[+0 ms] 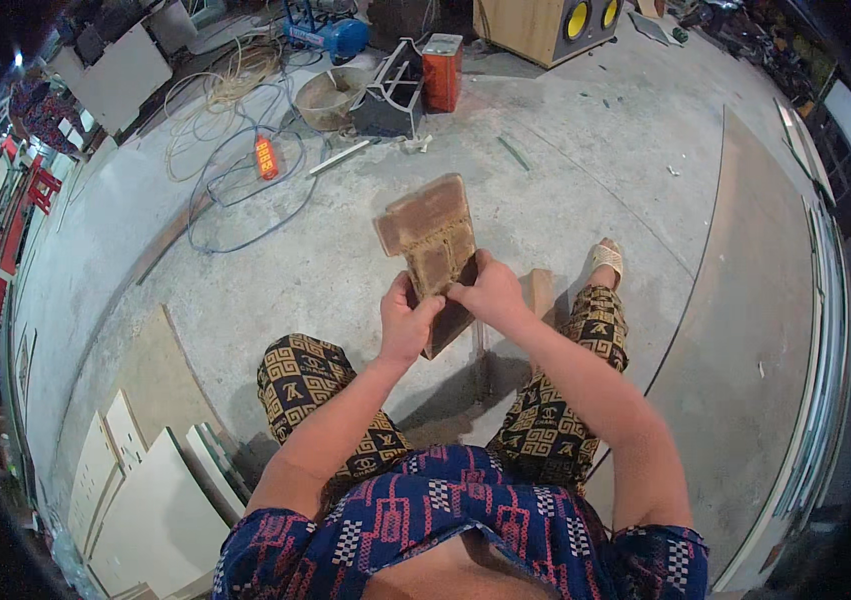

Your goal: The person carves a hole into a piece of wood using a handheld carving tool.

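Observation:
Both my hands grip a brown wooden piece in front of me, above the floor between my legs. The wooden piece [435,225] has an irregular stepped outline, with yellowish dusty lines crossing its face. It is tilted, with its top pointing away from me. My left hand [408,325] holds its lower left edge, the thumb on its face. My right hand [493,293] holds the lower right edge, its thumb close to the left one. The fingers behind the piece are hidden. Beyond my right forearm, part of a light wooden block [540,293] shows near my right foot.
Ahead stand a grey tool tray [390,95], a red-orange can [442,75], a bowl [328,100] and a wooden speaker box [535,30]. Coiled cables [235,85] and an orange power strip [265,158] lie left. White panels [160,520] lean at lower left; a large sheet [745,300] lies right.

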Motion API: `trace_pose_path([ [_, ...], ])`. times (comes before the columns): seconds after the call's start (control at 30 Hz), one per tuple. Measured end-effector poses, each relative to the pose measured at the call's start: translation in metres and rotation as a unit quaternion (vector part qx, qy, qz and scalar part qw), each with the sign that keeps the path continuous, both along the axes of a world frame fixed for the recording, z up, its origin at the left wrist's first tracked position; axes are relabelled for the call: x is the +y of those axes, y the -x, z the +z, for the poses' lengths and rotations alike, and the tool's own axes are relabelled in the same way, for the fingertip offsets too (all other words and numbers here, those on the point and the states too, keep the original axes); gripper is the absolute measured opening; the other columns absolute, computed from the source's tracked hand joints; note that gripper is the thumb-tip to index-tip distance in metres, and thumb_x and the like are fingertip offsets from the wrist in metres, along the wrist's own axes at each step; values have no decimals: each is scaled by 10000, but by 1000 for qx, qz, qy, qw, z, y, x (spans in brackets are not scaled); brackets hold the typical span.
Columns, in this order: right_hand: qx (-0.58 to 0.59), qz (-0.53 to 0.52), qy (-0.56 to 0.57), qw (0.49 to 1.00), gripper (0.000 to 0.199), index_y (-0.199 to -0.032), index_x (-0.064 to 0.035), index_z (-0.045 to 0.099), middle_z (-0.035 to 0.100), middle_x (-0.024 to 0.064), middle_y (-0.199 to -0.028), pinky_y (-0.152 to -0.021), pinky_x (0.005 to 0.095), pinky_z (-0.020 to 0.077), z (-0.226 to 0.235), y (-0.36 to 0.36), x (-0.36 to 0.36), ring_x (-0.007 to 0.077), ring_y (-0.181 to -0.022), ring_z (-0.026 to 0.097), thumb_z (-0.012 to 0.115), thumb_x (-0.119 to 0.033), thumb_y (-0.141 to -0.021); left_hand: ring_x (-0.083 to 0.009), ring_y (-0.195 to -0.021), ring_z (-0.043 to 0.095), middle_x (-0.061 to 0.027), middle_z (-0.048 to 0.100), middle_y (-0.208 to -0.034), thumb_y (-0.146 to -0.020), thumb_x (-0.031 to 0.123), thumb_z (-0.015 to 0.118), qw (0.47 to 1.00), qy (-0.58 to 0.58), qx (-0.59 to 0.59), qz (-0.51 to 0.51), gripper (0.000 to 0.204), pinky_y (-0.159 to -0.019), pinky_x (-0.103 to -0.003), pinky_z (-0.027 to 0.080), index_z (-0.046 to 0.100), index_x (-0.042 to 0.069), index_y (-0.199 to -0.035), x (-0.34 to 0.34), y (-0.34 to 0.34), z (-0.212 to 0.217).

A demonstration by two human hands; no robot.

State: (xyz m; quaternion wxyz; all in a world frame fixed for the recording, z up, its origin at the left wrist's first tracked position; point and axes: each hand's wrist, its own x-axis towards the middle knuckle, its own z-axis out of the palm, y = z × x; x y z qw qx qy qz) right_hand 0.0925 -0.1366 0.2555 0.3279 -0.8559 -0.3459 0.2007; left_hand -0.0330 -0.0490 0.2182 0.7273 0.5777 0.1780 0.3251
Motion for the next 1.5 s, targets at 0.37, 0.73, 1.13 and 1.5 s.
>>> trace_pose_path([
  [0.37,-37,-28,-48,998,458,-911,25,571,637,217,-767,-674,438,497,-28,-2,28,391,-752,627,690,-318,-631,-112,-880,538,-53,549,-972,-739,8,593,989,-98,68,84,233,-800,-271,439,564,-16,-969,11,-3,-17],
  [0.73,53,57,-76,994,410,-846,52,623,634,206,-721,-621,396,499,-34,-33,35,327,-680,640,720,-279,-624,-80,-812,574,-22,629,-952,-734,-54,551,997,49,58,6,309,-745,-243,474,587,-19,-1039,41,1,-9],
  [1.13,144,91,-140,975,274,-906,6,572,576,31,-813,-624,243,440,-17,-43,15,84,-673,512,714,-181,-765,-150,-887,613,-58,633,-983,-738,-34,561,983,179,14,-32,342,-845,-302,477,554,4,-1078,50,3,11],
  [1.5,273,2,-264,925,275,-1029,4,494,545,30,-903,-751,258,413,-15,-19,13,106,-839,502,627,-142,-838,-158,-900,601,-57,620,-986,-736,-7,595,975,207,35,-76,369,-828,-307,479,540,25,-1099,45,0,-4],
])
